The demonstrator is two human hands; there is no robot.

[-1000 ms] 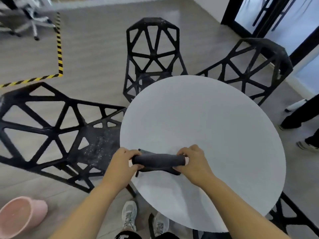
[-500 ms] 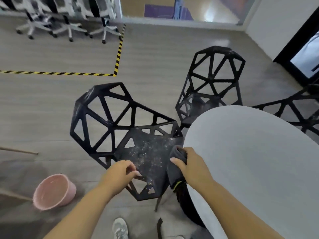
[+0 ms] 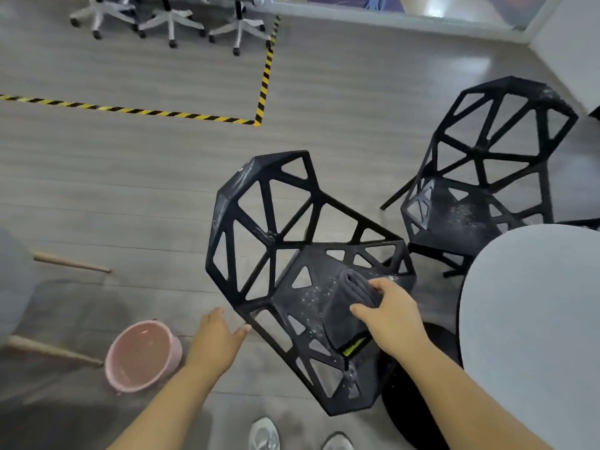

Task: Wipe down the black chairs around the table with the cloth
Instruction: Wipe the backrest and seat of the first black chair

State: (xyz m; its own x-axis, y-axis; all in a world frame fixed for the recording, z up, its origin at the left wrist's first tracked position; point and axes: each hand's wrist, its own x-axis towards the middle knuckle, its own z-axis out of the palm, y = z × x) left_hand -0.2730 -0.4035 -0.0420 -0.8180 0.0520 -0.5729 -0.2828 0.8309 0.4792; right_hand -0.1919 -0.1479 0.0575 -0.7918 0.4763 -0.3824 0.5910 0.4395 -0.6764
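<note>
step: seat wipe on nearest black chair | right hand fingers grip folded cloth, flat on dusty seat | left hand fingers relaxed, empty, just beside seat rim | next: likely steady frame, sweep seat then backrest; second chair looks unwiped

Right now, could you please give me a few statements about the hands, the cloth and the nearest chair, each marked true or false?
1. The right hand holds the dark cloth against the seat of the nearest black chair. True.
2. The left hand also grips the dark cloth. False: it is open, holds nothing, and is beside the seat's edge.
3. The pink bucket sits on the chair's seat. False: it stands on the floor, left of the chair.
4. White specks dot the seat beside the cloth. True.
</note>
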